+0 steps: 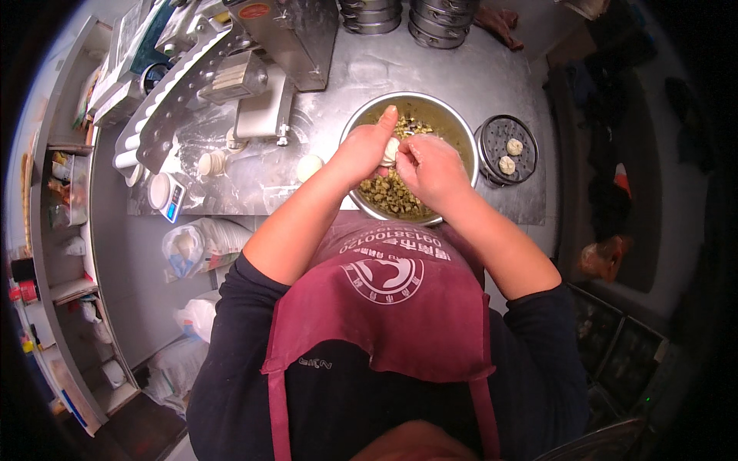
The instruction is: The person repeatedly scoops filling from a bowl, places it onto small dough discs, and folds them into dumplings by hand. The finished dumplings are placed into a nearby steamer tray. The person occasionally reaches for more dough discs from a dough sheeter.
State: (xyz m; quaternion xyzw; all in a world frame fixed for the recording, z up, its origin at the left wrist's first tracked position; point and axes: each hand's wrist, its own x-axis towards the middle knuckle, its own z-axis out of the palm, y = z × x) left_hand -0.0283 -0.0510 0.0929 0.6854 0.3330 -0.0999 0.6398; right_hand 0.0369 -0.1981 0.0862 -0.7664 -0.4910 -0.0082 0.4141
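Note:
Over a large steel bowl (pixel 474 155) I have a pale dough bun (pixel 391 151) between my hands. My left hand (pixel 366 147) cradles it, with the thumb pointing up and away. The fingertips of my right hand (pixel 433 168) pinch the right edge of the dough. Below them the bowl holds diced, greenish-brown filling (pixel 392 196). To the right of the bowl stands a round, perforated steamer tray (pixel 490 138), carrying two pleated buns (pixel 515 146). A round, pale dough wrapper (pixel 309 167) lies at the bowl's left side. Part of the held bun is hidden by my fingers.
Stacked dough wrappers (pixel 211 163) lie on the floury steel table (pixel 369 69). A digital scale (pixel 167 195) stands at the left front edge. Behind are a dough-rolling machine (pixel 262 109) and stacked steel steamers (pixel 441 23). Plastic sacks (pixel 202 245) sit below the edge.

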